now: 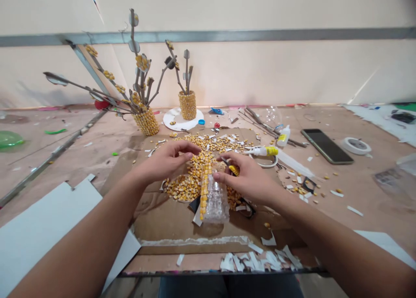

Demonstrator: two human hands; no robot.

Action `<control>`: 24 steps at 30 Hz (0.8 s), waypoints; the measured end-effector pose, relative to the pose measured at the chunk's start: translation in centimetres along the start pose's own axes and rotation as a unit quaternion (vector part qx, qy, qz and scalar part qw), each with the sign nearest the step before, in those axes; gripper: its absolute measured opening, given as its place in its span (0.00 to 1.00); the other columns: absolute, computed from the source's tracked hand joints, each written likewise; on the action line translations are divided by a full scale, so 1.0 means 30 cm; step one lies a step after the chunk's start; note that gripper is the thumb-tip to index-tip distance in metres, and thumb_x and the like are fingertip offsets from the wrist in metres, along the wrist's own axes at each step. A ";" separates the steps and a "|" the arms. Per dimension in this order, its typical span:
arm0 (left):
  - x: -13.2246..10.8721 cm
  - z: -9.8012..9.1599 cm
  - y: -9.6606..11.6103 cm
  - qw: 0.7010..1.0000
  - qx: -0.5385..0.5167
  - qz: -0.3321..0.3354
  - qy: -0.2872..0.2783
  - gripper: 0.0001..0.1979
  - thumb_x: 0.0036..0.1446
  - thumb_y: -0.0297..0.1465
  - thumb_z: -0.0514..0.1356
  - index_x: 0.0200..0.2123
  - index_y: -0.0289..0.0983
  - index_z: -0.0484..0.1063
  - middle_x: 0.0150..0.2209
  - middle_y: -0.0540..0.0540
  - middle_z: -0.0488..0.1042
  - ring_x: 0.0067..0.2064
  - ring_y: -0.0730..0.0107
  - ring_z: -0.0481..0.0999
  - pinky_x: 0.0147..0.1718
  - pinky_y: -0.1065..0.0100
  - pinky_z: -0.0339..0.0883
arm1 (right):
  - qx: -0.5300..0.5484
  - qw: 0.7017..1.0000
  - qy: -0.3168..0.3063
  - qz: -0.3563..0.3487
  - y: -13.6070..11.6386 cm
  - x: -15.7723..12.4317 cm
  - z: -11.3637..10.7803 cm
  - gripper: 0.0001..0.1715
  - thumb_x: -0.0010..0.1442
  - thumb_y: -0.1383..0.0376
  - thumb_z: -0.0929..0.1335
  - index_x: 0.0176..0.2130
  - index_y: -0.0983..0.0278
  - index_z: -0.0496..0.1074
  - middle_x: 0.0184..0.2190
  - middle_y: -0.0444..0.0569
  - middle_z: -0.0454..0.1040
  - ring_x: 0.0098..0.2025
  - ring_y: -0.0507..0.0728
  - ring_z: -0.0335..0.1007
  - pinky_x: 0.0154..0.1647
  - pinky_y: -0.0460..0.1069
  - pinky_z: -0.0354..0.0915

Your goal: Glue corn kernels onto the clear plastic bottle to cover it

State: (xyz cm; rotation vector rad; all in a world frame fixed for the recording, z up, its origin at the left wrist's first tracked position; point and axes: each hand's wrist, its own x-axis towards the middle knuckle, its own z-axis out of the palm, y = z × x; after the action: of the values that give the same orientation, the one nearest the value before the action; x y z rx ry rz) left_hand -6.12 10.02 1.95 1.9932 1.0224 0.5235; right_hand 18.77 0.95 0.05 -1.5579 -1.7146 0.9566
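A clear plastic bottle [217, 202] has a strip of yellow corn kernels [204, 189] stuck along its left side. My right hand [248, 176] is at its right side, thumb resting on the plastic and fingers curled round the far end. A black and yellow object [233, 170], its kind unclear, shows between that thumb and forefinger. Left of the bottle, my left hand [165, 159] hovers over a pile of loose corn kernels [185, 187]. Its fingers are bent and apart, with nothing visible in them. The kernels lie on a cardboard sheet [162, 224].
Two kernel-covered pots with twigs, a larger one [146, 121] and a smaller one [187, 105], stand at the back. Small glue bottles [284, 136], a phone [326, 145] and a tape roll [356, 145] lie right. Paper scraps [256, 261] litter the front edge.
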 end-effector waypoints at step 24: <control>0.014 -0.076 -0.091 0.935 0.318 -0.111 0.113 0.14 0.64 0.33 0.57 0.44 0.38 0.83 0.43 0.42 0.86 0.43 0.55 0.83 0.45 0.61 0.73 | -0.020 0.999 -0.036 0.025 0.019 -0.019 -0.018 0.22 0.69 0.52 0.70 0.58 0.58 0.73 0.55 0.54 0.81 0.56 0.66 0.77 0.59 0.61 0.68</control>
State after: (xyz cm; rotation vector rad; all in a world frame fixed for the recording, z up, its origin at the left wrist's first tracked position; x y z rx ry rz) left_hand -8.67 12.37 1.06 2.3559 1.7058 0.3226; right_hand 19.59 0.46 -0.12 -1.6155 -1.7621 1.0215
